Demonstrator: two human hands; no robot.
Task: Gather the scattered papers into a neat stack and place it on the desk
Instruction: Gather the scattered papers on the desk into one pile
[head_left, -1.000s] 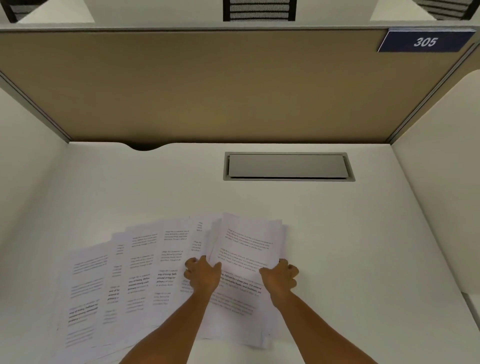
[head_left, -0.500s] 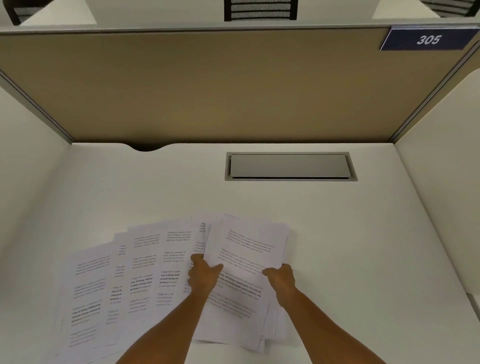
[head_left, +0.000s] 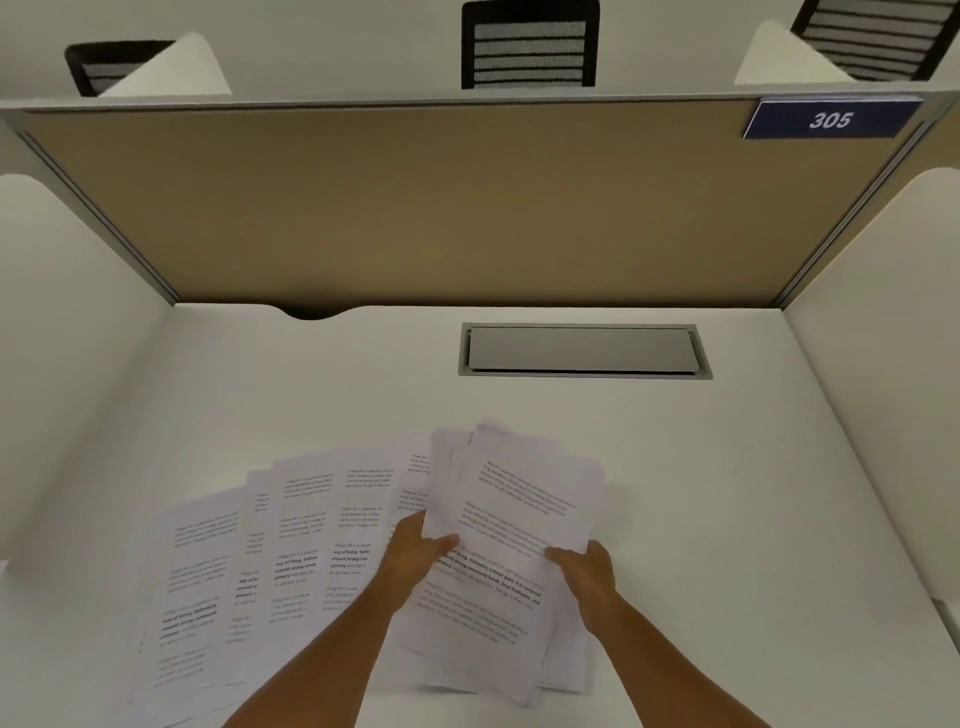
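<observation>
Several printed white sheets (head_left: 291, 551) lie fanned out over the near left of the white desk (head_left: 753, 519). A loose bundle of papers (head_left: 519, 499) is tilted up off the desk at centre, its far edge raised and its sheets uneven. My left hand (head_left: 415, 551) grips the bundle's left edge, thumb on top. My right hand (head_left: 584, 569) grips its right edge. More sheets (head_left: 563, 670) stick out under the bundle near the front edge.
A grey cable hatch (head_left: 584, 351) is set into the desk behind the papers. Tan and white partition walls (head_left: 467, 208) enclose the desk at the back and both sides. A blue sign reading 305 (head_left: 831, 120) hangs top right. Chairs (head_left: 530, 47) stand beyond the partition.
Both hands have closed on the right-hand bundle and lifted its far edge off the desk. The fanned sheets on the left have not moved.
</observation>
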